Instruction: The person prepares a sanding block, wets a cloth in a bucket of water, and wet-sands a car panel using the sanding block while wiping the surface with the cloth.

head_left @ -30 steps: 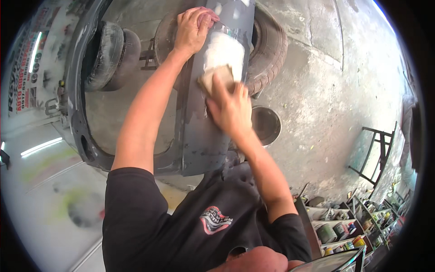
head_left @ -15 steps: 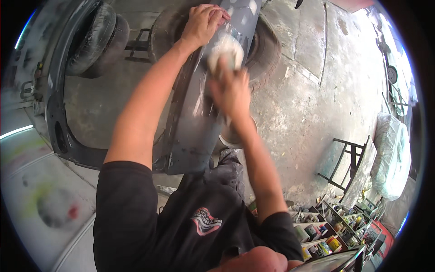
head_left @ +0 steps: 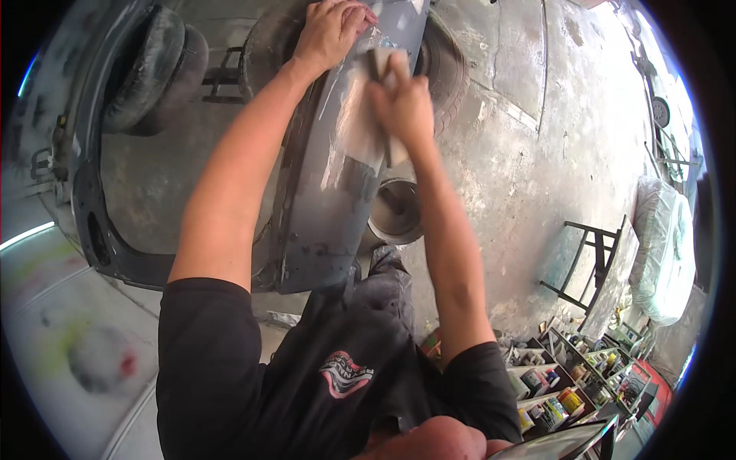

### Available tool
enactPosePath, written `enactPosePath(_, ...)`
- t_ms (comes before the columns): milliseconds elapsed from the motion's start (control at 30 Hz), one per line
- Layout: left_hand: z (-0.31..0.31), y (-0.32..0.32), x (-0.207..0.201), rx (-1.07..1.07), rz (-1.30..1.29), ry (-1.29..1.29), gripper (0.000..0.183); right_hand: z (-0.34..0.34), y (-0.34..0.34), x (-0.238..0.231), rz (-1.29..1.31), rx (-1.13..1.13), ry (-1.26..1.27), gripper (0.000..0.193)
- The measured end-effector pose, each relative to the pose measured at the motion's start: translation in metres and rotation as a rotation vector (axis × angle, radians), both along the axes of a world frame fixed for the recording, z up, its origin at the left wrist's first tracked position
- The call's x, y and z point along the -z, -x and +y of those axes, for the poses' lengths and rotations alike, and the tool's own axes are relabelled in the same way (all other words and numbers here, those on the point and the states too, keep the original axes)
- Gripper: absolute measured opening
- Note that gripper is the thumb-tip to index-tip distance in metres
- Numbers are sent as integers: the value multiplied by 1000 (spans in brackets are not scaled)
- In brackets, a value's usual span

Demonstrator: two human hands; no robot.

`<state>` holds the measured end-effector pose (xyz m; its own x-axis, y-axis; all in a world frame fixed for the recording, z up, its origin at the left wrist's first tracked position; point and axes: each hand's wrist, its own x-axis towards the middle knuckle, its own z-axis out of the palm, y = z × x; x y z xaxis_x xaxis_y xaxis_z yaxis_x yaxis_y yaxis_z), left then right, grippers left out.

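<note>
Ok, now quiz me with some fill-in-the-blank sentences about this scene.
The right hand grips a flat tan block; the crumpled pink cloth is under the ____ hand.
The long vehicle panel beneath both hands is mostly ____ in colour.
In the picture, a round open-topped bucket stands just to the panel's ____.
The person's short-sleeved shirt is mainly ____.

Missing words: left; grey; right; black.

Grey, stained concrete flr (head_left: 506, 192); blk metal frame (head_left: 600, 251) to R; lower R, shelf (head_left: 541, 398) w/ cans (head_left: 569, 400); bright wht strip (head_left: 27, 236) far L.
</note>
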<state>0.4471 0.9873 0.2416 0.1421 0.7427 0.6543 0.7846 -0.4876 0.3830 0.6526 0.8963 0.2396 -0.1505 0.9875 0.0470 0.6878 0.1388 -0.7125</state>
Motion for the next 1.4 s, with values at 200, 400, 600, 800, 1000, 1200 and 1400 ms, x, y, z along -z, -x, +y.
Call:
enactPosePath(200,2,-5,-1,-6,19,-2,36,41,4,30,120,76,-254,59)
enactPosePath(400,-2,8,6,-48,53,5,35,-78,27,10,-23,45,-310,63)
enactPosePath(600,-12,0,-23,26,17,-1,34,-108,21,-7,-104,-61,-218,69)
enactPosePath(800,4,-18,-6,128,-31,58,34,0,27,-4,-113,129,-225,62)
enactPosePath(1000,-10,4,-12,-7,-41,-10,37,-144,27,-3,-74,-50,-228,76)
enactPosePath(1200,4,-18,-3,5,-188,46,40,7,29,-17,-114,171,-181,52)
enactPosePath(1400,-9,8,-12,121,-157,63,43,-132,40,0,-68,-24,-231,71)
